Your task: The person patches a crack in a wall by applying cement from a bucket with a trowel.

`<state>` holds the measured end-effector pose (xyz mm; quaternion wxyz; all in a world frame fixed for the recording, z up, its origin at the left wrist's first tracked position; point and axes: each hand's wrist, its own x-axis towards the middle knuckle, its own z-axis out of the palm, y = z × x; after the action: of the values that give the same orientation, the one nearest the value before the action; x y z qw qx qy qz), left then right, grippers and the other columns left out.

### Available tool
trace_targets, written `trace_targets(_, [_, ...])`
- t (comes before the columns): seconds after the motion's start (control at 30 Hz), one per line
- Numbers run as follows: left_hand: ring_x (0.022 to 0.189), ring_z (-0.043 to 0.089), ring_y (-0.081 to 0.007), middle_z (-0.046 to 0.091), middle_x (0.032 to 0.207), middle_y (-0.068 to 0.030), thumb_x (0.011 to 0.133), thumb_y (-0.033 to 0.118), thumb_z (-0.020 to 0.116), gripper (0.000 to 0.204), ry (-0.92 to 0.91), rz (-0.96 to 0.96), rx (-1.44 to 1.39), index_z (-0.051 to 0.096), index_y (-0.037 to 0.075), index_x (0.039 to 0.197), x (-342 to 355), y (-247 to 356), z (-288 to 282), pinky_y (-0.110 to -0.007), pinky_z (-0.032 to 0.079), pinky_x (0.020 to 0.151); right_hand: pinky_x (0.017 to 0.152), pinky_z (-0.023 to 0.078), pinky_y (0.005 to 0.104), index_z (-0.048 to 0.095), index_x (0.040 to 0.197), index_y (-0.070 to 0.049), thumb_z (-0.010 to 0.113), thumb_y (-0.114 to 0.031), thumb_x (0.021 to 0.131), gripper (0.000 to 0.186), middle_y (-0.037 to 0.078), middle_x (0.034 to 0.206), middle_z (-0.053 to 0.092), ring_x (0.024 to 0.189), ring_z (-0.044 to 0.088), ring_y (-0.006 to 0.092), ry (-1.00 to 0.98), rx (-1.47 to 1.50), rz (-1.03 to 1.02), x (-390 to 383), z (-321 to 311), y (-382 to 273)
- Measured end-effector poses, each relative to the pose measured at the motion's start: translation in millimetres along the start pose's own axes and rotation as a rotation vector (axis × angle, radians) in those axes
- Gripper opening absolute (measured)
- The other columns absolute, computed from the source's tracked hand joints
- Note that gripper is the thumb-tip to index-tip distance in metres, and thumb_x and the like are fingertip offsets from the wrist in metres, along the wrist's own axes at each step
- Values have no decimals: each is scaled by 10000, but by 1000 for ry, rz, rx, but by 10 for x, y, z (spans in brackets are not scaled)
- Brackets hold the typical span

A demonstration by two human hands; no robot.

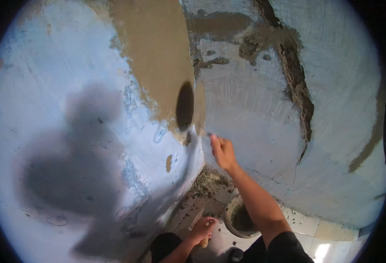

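Short black sleeve [289, 249], dark trousers [165, 245], dark shoe [235, 255], bare forearms [261, 201] and hands [223, 153]

Head-worn fisheye looks down, close, into a wall corner [203, 158]

left wall [48, 83] is pale blue-white, mottled deeper blue. plaster strip [153, 52] shows even tan-brown. right wall [245, 105] reads grey-blue, faintly streaked. wall channel [294, 72]: dark brown. floor tiles [300, 223]: cream, dark-speckled. sleeve [289, 250]: black. tool handle [205, 242]: tan.
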<state>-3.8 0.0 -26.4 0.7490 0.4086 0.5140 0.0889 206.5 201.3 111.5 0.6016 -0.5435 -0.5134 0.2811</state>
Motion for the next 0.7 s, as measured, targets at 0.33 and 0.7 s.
trace_targets(0.33, [638,544,-82,575,904,11,1027,292,661,232,19,111,63,688,103,1160,-43,76,74,-296,522,540,580,410,426,509,687,33,543,-531,1045,669,106,592,434,611,386,174,2,-128,-190,837,51,-1122])
trace_targets(0.7, [655,544,-91,560,870,1,1052,294,610,252,-35,58,26,676,99,1198,-43,144,85,-303,525,563,575,403,373,487,674,-22,520,-515,1063,629,30,610,445,623,386,138,-109,-205,96,-188,-146,42])
